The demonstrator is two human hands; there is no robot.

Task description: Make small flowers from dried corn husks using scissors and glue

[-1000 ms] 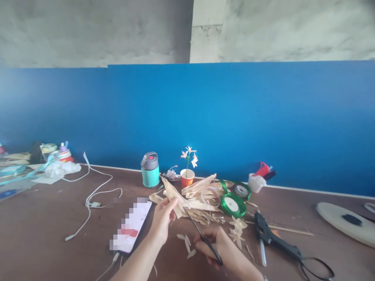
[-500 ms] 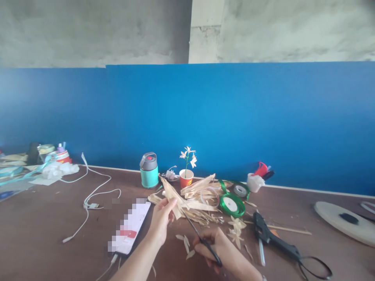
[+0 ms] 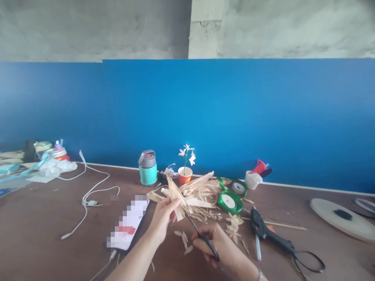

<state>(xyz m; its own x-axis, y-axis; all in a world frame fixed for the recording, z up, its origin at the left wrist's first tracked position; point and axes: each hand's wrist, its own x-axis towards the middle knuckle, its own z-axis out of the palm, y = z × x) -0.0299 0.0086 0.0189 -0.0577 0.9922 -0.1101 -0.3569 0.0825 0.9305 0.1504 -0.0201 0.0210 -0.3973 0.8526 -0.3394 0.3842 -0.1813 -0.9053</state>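
Observation:
Between thumb and fingers, my left hand (image 3: 162,218) pinches a pale, dry corn husk (image 3: 174,191) that points up and away. My right hand (image 3: 215,244) is closed around the black handles of a pair of scissors (image 3: 195,225); their blades reach up to the husk's right edge. Several small cut petals (image 3: 184,240) lie on the table between my hands. Behind the held piece is a heap of dry husks (image 3: 199,187). Husk flowers (image 3: 233,227) rest to the right of my right hand.
A paper cup with a flower stem (image 3: 185,177) and a teal flask (image 3: 148,171) stand at the back. Green ribbon (image 3: 230,201), a glue gun (image 3: 271,232) and a round board (image 3: 342,218) lie rightward. A phone (image 3: 129,226) and white cables (image 3: 88,199) are leftward.
The held husk has turned more upright and shifted slightly right against the scissor blades. Both hands keep their hold. The whole view has shifted a little.

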